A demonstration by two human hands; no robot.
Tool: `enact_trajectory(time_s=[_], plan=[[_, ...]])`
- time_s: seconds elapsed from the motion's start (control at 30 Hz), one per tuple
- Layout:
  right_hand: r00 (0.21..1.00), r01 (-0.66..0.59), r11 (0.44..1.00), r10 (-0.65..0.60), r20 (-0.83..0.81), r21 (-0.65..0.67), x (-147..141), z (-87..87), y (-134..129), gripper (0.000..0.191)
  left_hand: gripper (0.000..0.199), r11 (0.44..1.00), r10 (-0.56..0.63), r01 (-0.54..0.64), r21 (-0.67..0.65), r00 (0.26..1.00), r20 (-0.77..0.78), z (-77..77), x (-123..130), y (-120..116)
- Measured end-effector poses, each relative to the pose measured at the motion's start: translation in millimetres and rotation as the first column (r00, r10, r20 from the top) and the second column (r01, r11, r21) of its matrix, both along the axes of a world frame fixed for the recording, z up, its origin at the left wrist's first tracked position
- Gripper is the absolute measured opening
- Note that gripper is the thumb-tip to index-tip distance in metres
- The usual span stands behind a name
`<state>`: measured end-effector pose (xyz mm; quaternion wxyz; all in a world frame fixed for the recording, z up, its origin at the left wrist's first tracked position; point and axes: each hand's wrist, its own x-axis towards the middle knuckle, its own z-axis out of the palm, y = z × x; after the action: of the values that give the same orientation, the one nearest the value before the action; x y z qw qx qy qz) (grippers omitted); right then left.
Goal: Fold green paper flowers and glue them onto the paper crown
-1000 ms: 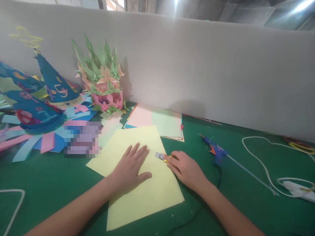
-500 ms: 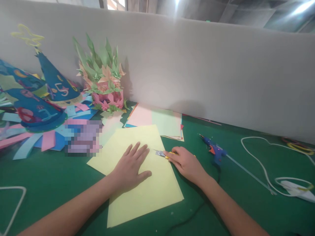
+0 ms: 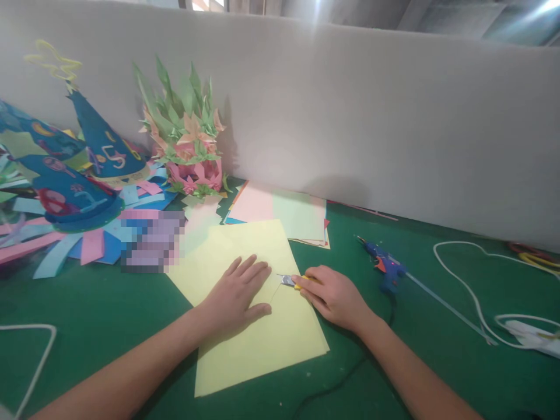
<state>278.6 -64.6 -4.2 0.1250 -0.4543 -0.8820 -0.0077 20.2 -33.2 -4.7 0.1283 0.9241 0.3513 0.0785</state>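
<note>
Yellow paper sheets [image 3: 262, 356] lie on the green table, one turned at an angle under the other. My left hand [image 3: 234, 294] rests flat on the top sheet, fingers stretched and thumb apart. Closed around a yellow utility knife [image 3: 301, 282], my right hand [image 3: 335, 294] is at the sheet's right side. The knife's blade points left, its tip on the paper a little right of my left fingertips. A thin line runs from near the tip down toward my left thumb.
A blue glue gun [image 3: 385, 265] with a clear stick lies to the right, near a white cable [image 3: 464, 283]. Coloured paper [image 3: 297, 216] is stacked behind. Blue cone hats [image 3: 102, 146] and a paper-flower crown [image 3: 190, 140] stand at the left. A pale wall [image 3: 371, 116] closes the back.
The knife tip has shifted slightly down on the paper, and a thin line now shows below it. My left hand still presses the sheet. The whole view has shifted a little.
</note>
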Motion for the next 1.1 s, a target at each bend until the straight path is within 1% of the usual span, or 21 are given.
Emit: enact_trajectory(time_s=[0.13,0.33,0.53,0.67,0.83,0.9,1.0,1.1], plan=[[1.0,0.004,1.0,-0.004,0.009,0.007,-1,0.3,-2,0.032,0.072,0.999,0.035,-0.035,0.023,0.999,0.01,-3.7,0,-1],[1.0,0.018,1.0,-0.018,-0.024,-0.023,1,-0.3,-3,0.03,0.071,0.999,0.029,-0.03,0.033,1.0,0.009,-6.0,0,-1],[1.0,0.027,1.0,-0.027,-0.006,-0.012,5,0.2,-2,0.031,0.072,0.993,0.111,-0.111,0.028,0.994,-0.006,-6.5,0,-4],[1.0,0.019,1.0,-0.019,0.005,0.012,2,-0.5,-3,0.031,0.073,0.993,0.115,-0.115,0.023,0.993,-0.011,-8.5,-1,-4],[1.0,-0.004,1.0,0.003,0.019,0.026,-5,0.5,0,0.032,0.079,0.994,0.112,-0.112,0.013,0.994,-0.018,-3.6,-3,0],[0.999,-0.038,0.999,0.038,0.016,0.016,-6,2.6,2,0.031,0.076,0.994,0.11,-0.11,0.003,0.994,-0.012,0.7,-3,1],[0.994,-0.105,0.994,0.105,0.008,-0.014,-4,5.4,1,0.03,0.066,0.998,0.069,-0.069,-0.004,0.998,-0.009,5.9,-1,-1],[0.993,-0.113,0.993,0.113,0.011,-0.033,0,5.8,0,0.03,0.057,0.999,0.033,-0.033,0.007,0.999,-0.016,7.7,1,-4]])
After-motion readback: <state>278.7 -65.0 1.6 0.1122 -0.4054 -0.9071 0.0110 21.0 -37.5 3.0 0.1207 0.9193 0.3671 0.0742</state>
